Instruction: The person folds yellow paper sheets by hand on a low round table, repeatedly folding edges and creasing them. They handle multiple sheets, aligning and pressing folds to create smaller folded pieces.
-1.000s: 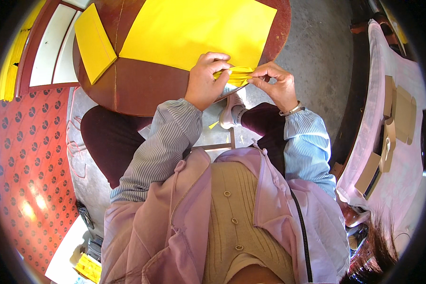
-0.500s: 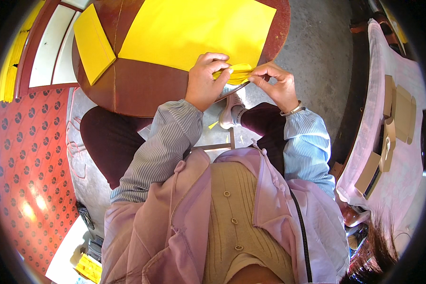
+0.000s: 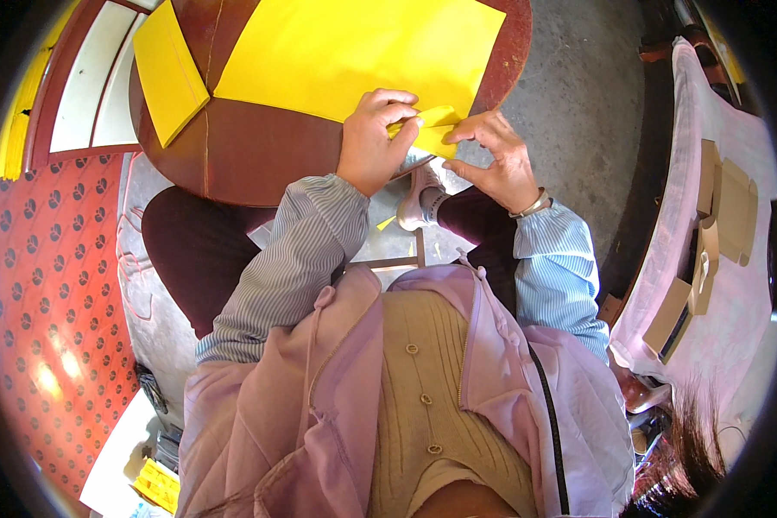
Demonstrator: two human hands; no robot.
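Observation:
Over the near right edge of a round brown table point(image 3: 268, 147), my left hand point(image 3: 376, 138) is closed, pinching a small folded piece of yellow paper point(image 3: 430, 141). My right hand point(image 3: 498, 162) is at the right side of that piece. Its thumb stands apart from the forefinger, and the forefinger's tip touches or nearly touches the paper's edge. Behind both hands a large flat yellow sheet point(image 3: 363, 56) covers much of the tabletop. A folded yellow stack or packet point(image 3: 169, 76) lies at the table's left edge.
Right of me, a cloth-covered surface point(image 3: 729, 302) carries opened brown cardboard boxes point(image 3: 734, 207). A red patterned panel point(image 3: 52, 311) is at the left, below a white and brown piece of furniture point(image 3: 91, 86). A yellow scrap point(image 3: 385, 223) lies on the floor below the table.
My right hand's thumb and forefinger have parted from their pinch, and the thumb has dropped lower. The folded yellow piece now shows a flatter face. My left hand keeps its grip.

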